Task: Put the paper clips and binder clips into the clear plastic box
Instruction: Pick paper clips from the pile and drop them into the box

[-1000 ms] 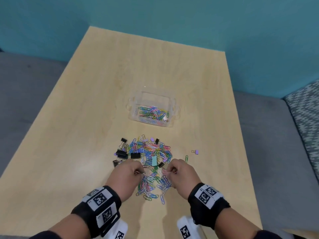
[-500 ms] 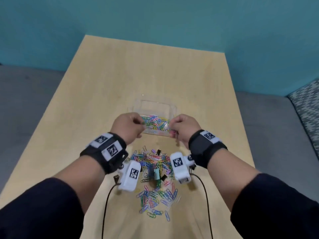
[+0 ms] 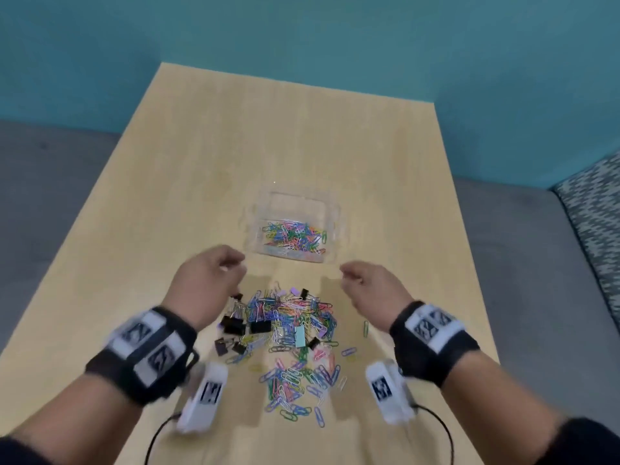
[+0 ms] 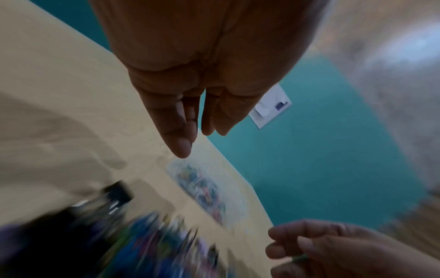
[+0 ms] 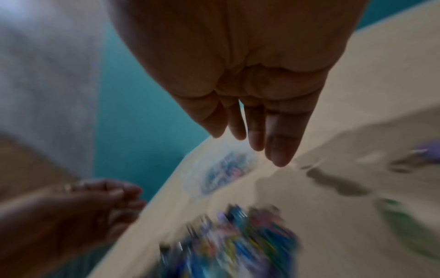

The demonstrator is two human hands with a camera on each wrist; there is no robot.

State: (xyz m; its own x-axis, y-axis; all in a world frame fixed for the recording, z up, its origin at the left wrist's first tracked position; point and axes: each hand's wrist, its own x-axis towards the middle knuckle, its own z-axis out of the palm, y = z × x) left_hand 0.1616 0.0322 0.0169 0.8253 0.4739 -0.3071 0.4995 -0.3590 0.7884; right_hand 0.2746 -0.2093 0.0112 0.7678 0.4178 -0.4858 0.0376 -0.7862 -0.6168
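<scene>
The clear plastic box [image 3: 298, 195] stands mid-table with coloured paper clips [image 3: 295, 234] inside; it is a blur in the left wrist view [image 4: 202, 190] and the right wrist view [image 5: 223, 175]. A pile of paper clips [image 3: 295, 333] lies nearer me, with black binder clips [image 3: 235, 327] at its left and a teal one [image 3: 299, 336]. My left hand [image 3: 235, 263] [image 4: 190, 135] and right hand [image 3: 349, 273] [image 5: 257, 143] hover between box and pile. Their fingers are relaxed and hold nothing.
A stray green paper clip [image 3: 365, 328] lies right of the pile. The wooden table [image 3: 201, 162] ends at a teal wall [image 3: 302, 35]. Grey upholstery [image 3: 50, 196] flanks both sides, with a patterned cushion [image 3: 593, 213] at right. Cables [image 3: 157, 434] trail from the wrist cameras.
Both hands pinched clips at the pile, carried them over the box, and have now drawn back toward me holding nothing. More clips lie in the box.
</scene>
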